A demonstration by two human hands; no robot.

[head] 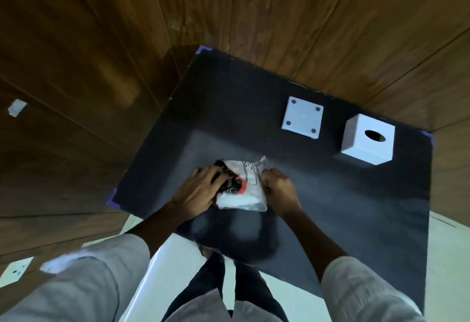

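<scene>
Your left hand (201, 192) gripped the left part of the clear plastic bag (250, 195), its fingers laid over the black and red contents with the tips bent down onto them. The thumb of that hand was hidden. Your right hand (279, 190) was curled narrow and pinched the right edge of the clear plastic bag, near its far corner. Both hands held the same item, 1 on each side.

The clear plastic bag sat low over the near-left part of the flat black rectangular mat (356, 207). Whether its underside touched the mat cannot be told. A white printed insert filled the right and near part of the bag.

2 white items stood on the far-right part of the mat, well apart from the bag:
- The flat white square plate (302, 118) with 4 dark round holes, 1 at each corner, lay to the left.
- The white cube-shaped box (366, 141) with 1 dark oval hole in its top face stood just to the right of the plate, not touching it.

The mat rested on the white table (165, 270), and its purple-taped corners showed at the left and far edges.
</scene>
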